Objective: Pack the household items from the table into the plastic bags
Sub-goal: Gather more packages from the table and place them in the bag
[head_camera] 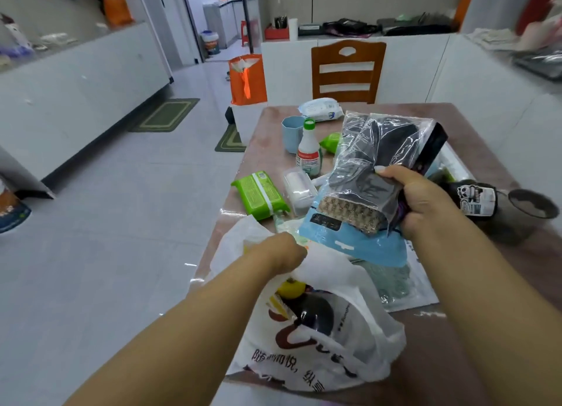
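A white plastic bag (331,341) with red and black print lies at the table's near edge, holding a yellow item and a dark round item. My left hand (286,250) grips the bag's upper rim and holds it up. My right hand (422,201) grips a clear packet of dark fabric (380,150), raised above a light blue packet (355,241). On the table behind lie a green wipes pack (258,194), a white bottle with a green cap (308,150), a white case (298,188) and a blue cup (292,131).
The brown table (474,131) also carries a white wipes pack (320,109), a green pouch (331,142), a black panda-labelled pack (474,200) and a grey bowl (532,207). A wooden chair (348,70) stands at the far side. An orange bag (246,80) sits on the floor.
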`<control>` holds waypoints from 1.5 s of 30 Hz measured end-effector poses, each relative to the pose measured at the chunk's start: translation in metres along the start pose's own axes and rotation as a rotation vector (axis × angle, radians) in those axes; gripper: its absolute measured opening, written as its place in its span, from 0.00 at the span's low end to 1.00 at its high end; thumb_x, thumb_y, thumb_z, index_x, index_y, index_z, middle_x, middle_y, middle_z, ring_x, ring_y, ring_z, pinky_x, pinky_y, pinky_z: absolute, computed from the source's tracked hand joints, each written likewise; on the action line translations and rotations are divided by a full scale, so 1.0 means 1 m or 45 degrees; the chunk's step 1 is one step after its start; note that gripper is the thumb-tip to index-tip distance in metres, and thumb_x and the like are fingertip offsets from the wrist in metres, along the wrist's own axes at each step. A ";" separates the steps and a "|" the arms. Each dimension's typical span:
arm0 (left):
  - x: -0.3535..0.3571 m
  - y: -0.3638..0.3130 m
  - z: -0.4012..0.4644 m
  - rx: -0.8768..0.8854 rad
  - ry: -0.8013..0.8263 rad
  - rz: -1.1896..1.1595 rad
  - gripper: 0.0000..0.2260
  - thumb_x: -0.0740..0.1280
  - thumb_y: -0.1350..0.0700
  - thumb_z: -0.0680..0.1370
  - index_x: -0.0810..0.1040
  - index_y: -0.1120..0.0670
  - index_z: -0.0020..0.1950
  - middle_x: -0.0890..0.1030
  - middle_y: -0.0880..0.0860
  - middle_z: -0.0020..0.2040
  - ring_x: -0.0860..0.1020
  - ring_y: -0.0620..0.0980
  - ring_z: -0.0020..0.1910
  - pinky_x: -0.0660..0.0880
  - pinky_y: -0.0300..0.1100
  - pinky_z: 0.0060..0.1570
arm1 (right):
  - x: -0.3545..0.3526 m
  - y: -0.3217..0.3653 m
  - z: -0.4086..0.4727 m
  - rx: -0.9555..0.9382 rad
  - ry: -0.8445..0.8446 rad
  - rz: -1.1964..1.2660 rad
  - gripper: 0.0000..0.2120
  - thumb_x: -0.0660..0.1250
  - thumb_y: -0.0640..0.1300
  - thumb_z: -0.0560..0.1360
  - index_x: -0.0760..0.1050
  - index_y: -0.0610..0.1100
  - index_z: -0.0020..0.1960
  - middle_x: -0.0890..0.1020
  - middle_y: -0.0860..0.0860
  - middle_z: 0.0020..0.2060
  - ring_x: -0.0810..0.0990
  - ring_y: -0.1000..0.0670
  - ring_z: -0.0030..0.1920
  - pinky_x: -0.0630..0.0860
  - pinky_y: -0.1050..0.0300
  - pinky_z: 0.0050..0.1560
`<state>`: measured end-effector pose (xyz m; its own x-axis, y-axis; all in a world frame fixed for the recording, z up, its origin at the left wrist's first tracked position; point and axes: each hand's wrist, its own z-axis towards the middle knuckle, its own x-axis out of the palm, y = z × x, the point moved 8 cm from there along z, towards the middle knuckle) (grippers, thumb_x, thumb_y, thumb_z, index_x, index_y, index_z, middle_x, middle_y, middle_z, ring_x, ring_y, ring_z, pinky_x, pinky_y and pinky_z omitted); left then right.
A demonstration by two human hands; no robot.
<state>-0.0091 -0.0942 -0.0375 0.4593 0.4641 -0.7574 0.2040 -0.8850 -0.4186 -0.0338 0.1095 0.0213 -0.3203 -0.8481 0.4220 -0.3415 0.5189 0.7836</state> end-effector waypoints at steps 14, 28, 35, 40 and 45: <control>-0.080 0.069 -0.082 -0.086 0.242 -1.081 0.08 0.73 0.64 0.66 0.75 0.66 0.35 0.70 0.57 0.25 0.70 0.52 0.25 0.74 0.46 0.40 | 0.052 -0.007 -0.044 -0.004 0.310 -0.205 0.04 0.69 0.35 0.71 0.78 0.39 0.37 0.82 0.46 0.25 0.81 0.49 0.23 0.79 0.55 0.25; -0.121 0.078 -0.098 0.010 -0.150 -1.776 0.30 0.55 0.36 0.77 0.73 0.63 0.57 0.75 0.63 0.59 0.63 0.43 0.18 0.58 0.29 0.15 | 0.098 -0.099 -0.055 -0.150 1.113 -2.239 0.30 0.81 0.49 0.57 0.77 0.50 0.57 0.84 0.52 0.51 0.82 0.48 0.51 0.77 0.51 0.57; -0.121 0.050 -0.105 0.052 -0.119 -1.677 0.31 0.54 0.35 0.77 0.72 0.62 0.61 0.75 0.64 0.59 0.63 0.43 0.18 0.58 0.30 0.15 | 0.138 -0.123 -0.038 -0.322 1.081 -2.434 0.35 0.74 0.62 0.66 0.69 0.47 0.67 0.76 0.48 0.64 0.76 0.45 0.60 0.73 0.48 0.62; -0.123 0.052 -0.103 0.053 -0.172 -1.645 0.32 0.53 0.35 0.77 0.73 0.63 0.61 0.77 0.63 0.58 0.63 0.44 0.18 0.58 0.30 0.16 | 0.120 -0.155 -0.069 -0.343 1.071 -2.195 0.26 0.52 0.63 0.79 0.71 0.48 0.68 0.73 0.46 0.68 0.71 0.43 0.68 0.67 0.48 0.66; -0.125 0.052 -0.099 -0.031 -0.257 -1.382 0.29 0.56 0.37 0.78 0.77 0.63 0.54 0.82 0.62 0.54 0.65 0.46 0.21 0.67 0.37 0.23 | 0.121 -0.133 -0.084 -0.404 0.986 -2.012 0.26 0.48 0.58 0.82 0.74 0.43 0.65 0.76 0.43 0.65 0.74 0.43 0.64 0.67 0.51 0.64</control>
<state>0.0294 -0.2019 0.0855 -0.1235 0.9904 -0.0619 0.4314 -0.0026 -0.9022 0.0474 -0.0716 0.0068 0.5887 -0.3707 -0.7183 0.3133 -0.7146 0.6255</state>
